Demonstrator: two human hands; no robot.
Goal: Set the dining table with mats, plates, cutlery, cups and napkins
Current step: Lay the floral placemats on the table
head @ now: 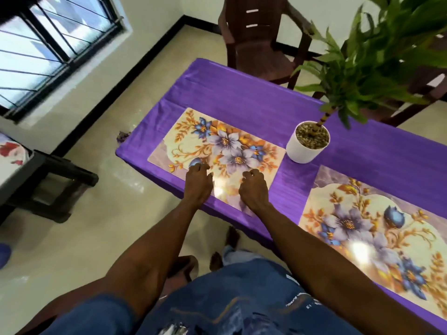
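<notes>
A floral place mat point(225, 146) lies flat at the left end of the table, which is covered in a purple cloth point(232, 93). My left hand point(198, 184) rests on the mat's near left part with its fingertips down on it. My right hand point(254, 189) rests on the mat's near right part, fingers bent down onto the surface. Neither hand holds anything. A second floral mat point(377, 235) lies to the right along the near edge. No plates, cutlery, cups or napkins are in view.
A white pot with a green plant point(307, 143) stands between the two mats, its leaves spreading over the table's right side. Behind the table's far edge stands a brown plastic chair point(256, 35). A dark bench point(48, 184) stands on the tiled floor at left.
</notes>
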